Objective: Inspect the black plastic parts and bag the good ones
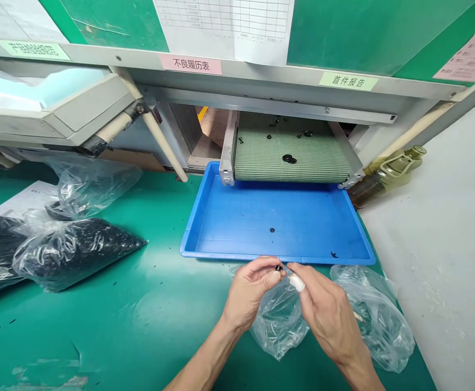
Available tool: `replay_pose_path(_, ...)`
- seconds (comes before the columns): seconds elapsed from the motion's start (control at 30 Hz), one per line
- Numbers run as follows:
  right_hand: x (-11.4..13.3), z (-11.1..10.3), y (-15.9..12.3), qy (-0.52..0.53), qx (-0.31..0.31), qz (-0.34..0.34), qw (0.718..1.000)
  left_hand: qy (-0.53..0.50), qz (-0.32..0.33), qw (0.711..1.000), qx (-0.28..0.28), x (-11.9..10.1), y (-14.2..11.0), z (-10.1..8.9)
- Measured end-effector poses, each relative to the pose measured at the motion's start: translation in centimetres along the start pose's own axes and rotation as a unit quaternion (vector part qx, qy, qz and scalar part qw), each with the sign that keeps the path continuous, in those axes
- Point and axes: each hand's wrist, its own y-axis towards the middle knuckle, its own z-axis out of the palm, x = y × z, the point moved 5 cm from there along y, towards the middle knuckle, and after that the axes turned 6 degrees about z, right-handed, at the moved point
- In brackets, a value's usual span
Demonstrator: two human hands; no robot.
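Note:
In the head view, my left hand (250,290) pinches a small black part (278,267) between thumb and fingertips, just in front of the blue tray. The part looks like a little round rubber piece; its exact kind is too small to tell. Close on its right is my right hand (325,304), with a white wrap (296,282) on the thumb. Its index finger and thumb are drawn together beside the part, and anything between them is hidden. A clear plastic bag (280,326) lies on the green table beneath both hands.
The blue tray (192,247) holds a black ring (272,230) and a black scrap (334,254). Behind it, a green conveyor belt (261,171) carries several black parts. Filled bags (78,250) sit at left. Another clear bag (378,315) and a bottle (394,174) are right.

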Motion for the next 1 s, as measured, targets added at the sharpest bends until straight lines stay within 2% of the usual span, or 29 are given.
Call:
replay_pose_path(0.13, -0.5, 0.5, -0.3, 0.018, 0.021, 0.015, 1.000, 0.051, 0.028, 0.998, -0.007, -0.2, 0.0, -0.1)
replay_pose_path(0.27, -0.8, 0.5, -0.4, 0.026, 0.004, 0.015, 1.000, 0.032, 0.044, 0.998, -0.010, -0.3, 0.0, -0.1)
replay_pose_path(0.37, -0.7, 0.6, -0.5, 0.027, 0.000, 0.002, 1.000, 0.065, 0.060, 0.996, 0.000, -0.4, 0.2, -0.4)
replay_pose_path(0.73, -0.1, 1.4, -0.1, 0.004, 0.023, -0.022, 1.000, 0.120, 0.029, 0.992, -0.018, -0.2, 0.2, -1.5)
replay_pose_path(0.9, 0.4, 1.8, 0.0, -0.026, 0.001, -0.044, 0.999, 0.133, 0.042, 0.990, -0.003, -0.1, 0.4, -1.4)
replay_pose_path(1.0, 0.7, 2.2, -0.2, -0.061, -0.043, -0.054, 0.996, 0.141, 0.078, 0.987, 0.005, -0.4, 0.5, -1.3)
